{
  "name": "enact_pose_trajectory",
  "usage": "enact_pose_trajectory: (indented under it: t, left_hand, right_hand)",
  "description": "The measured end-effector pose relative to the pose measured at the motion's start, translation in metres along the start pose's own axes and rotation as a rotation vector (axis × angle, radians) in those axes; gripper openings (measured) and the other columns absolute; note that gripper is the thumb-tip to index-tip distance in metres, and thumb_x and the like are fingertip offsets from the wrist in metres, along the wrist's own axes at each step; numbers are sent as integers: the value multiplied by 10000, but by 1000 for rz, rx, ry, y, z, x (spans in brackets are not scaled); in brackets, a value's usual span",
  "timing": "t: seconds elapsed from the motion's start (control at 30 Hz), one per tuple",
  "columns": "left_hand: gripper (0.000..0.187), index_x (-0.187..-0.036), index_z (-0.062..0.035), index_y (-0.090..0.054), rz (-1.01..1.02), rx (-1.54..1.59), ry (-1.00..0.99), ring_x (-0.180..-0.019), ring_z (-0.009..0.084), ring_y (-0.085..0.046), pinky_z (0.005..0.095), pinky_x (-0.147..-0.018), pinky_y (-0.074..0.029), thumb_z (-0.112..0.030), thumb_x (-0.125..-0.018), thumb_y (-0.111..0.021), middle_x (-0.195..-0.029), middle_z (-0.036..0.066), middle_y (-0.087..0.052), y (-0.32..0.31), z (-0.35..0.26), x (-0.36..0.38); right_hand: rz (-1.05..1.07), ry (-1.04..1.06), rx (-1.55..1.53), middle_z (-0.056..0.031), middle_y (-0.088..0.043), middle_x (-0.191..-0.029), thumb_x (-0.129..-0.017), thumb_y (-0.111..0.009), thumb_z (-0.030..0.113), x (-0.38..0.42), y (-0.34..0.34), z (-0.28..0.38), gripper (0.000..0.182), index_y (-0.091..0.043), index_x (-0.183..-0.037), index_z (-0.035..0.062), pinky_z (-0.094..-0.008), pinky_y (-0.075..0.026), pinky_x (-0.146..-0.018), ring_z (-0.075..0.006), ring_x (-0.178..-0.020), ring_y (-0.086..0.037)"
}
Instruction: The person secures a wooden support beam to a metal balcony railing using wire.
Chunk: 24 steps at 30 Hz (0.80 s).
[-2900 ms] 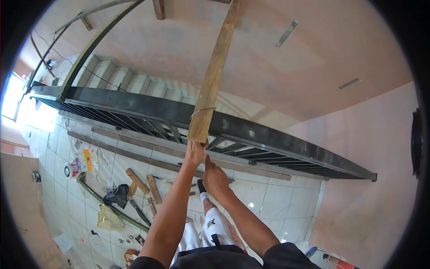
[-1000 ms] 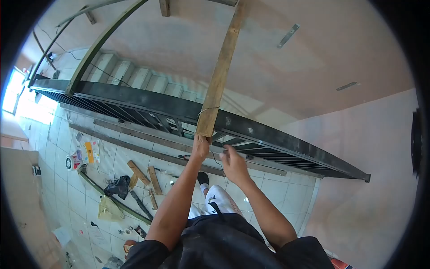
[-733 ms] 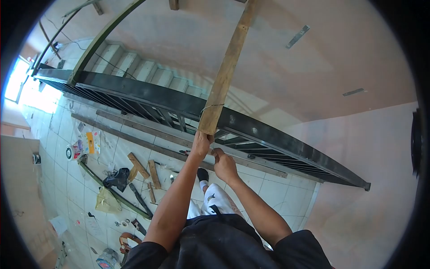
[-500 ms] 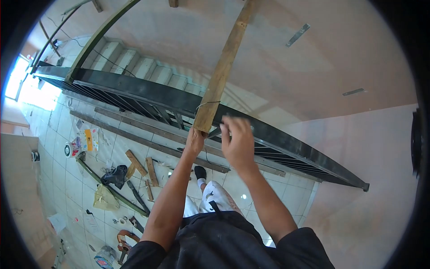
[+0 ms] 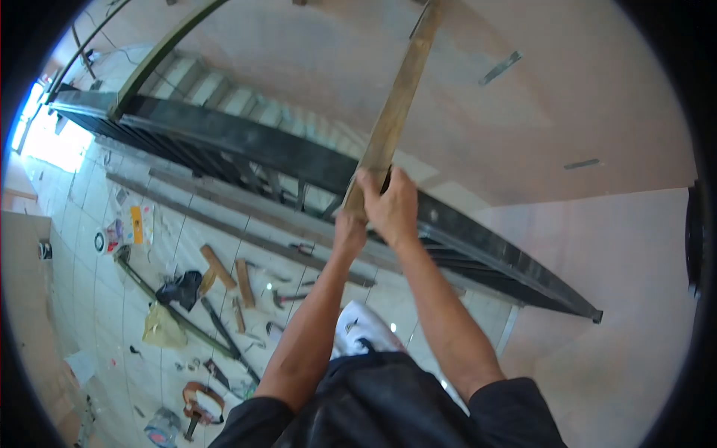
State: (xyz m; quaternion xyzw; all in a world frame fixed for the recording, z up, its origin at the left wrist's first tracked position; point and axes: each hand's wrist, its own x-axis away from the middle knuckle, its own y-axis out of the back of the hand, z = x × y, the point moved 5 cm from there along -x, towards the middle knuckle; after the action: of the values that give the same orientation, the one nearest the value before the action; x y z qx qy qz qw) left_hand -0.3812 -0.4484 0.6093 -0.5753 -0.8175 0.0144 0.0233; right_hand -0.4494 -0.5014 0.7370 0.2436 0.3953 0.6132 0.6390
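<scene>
A long wooden plank (image 5: 402, 101) lies across the dark metal railing (image 5: 254, 134), its far end toward the wall. My left hand (image 5: 349, 230) is closed around the near end of the plank from below. Higher up, close to the railing, my right hand (image 5: 394, 205) grips the plank's right edge, thumb on its upper face and the other fingers partly hidden. The wire loop seen earlier around the plank is not clearly visible beside my right hand.
Beyond the railing, a staircase (image 5: 203, 88) runs along the wall. Long dark bars (image 5: 239, 230) lie on the tiled floor. Wood offcuts (image 5: 244, 284), a hammer (image 5: 287, 299), a black plastic bag (image 5: 179, 290), a yellowish bag (image 5: 164, 327) and a brown belt (image 5: 203, 396) are at lower left.
My right hand, blurred above the railing earlier, has come down onto the plank and closed on it. My left hand keeps its hold. The whole view has shifted slightly.
</scene>
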Motion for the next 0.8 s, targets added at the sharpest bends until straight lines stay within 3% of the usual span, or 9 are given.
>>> enact_pose_trajectory:
  t: [0.1,0.23,0.3,0.37,0.47,0.53,0.57,0.63,0.8]
  left_hand:
    - [464,-1107,25,-616,76,268,219,-733,153,-540,335,-652,-449,-357,-1028,-364,-850,85,-655,-10,35,-2]
    - [486,-1082,16,-615,98,248,206,-673,148,-491,322,-612,-415,-384,-1045,-342,-757,67,-606,-5,39,-4]
    - [542,-1019,15,-614,62,69,45,-666,178,-492,340,-624,-420,-427,-1058,-303,-716,82,-570,0,2,2]
    - [591,-944,20,-600,114,47,188,-660,209,-490,355,-640,-424,-454,-1061,-268,-688,93,-535,3,10,4]
    - [612,-904,23,-586,112,-14,235,-659,217,-488,363,-647,-423,-467,-1058,-253,-677,97,-525,1,17,6]
    - [598,-875,10,-575,114,72,234,-650,210,-485,365,-631,-410,-465,-1056,-260,-669,85,-509,-1,23,2]
    - [598,-875,10,-575,112,71,238,-650,210,-485,365,-631,-410,-465,-1056,-260,-669,85,-509,0,28,-1]
    - [552,-841,-27,-566,146,141,253,-627,163,-457,328,-595,-380,-446,-1064,-285,-684,45,-522,-2,36,-3]
    - [453,-907,-70,-563,155,400,169,-624,84,-398,253,-570,-341,-411,-1080,-321,-716,-27,-493,-4,28,0]
  right_hand:
    - [55,-9,-21,-262,-647,-984,-886,-654,491,4,10,-3,557,-605,-1005,-50,-494,-450,-887,-463,-994,-582]
    - [108,138,-21,-265,-617,-1106,-901,-655,440,19,13,-17,533,-577,-1106,-45,-482,-472,-883,-424,-1094,-568]
    - [-171,349,-36,-243,-633,-1090,-930,-646,301,50,38,-13,430,-562,-1178,-40,-432,-497,-864,-375,-1077,-597]
    - [65,241,89,-217,-641,-1098,-946,-618,172,89,31,-32,357,-544,-1212,-55,-393,-516,-818,-333,-997,-634]
    - [120,60,51,-182,-679,-1001,-967,-571,140,143,-3,-59,256,-579,-1126,-60,-418,-517,-738,-345,-836,-663]
    - [562,-594,-270,-188,-689,-862,-970,-544,139,162,-17,-65,182,-609,-1018,-24,-472,-501,-692,-399,-744,-665]
    - [567,-596,-270,-188,-689,-862,-970,-544,139,167,-17,-69,182,-609,-1018,-24,-472,-501,-692,-399,-744,-665]
    - [333,-3,40,-199,-673,-742,-952,-550,133,165,-4,-57,123,-594,-981,21,-531,-487,-644,-461,-701,-642]
    - [499,138,-103,-240,-618,-689,-956,-540,158,124,53,5,143,-574,-908,27,-528,-483,-595,-453,-668,-625]
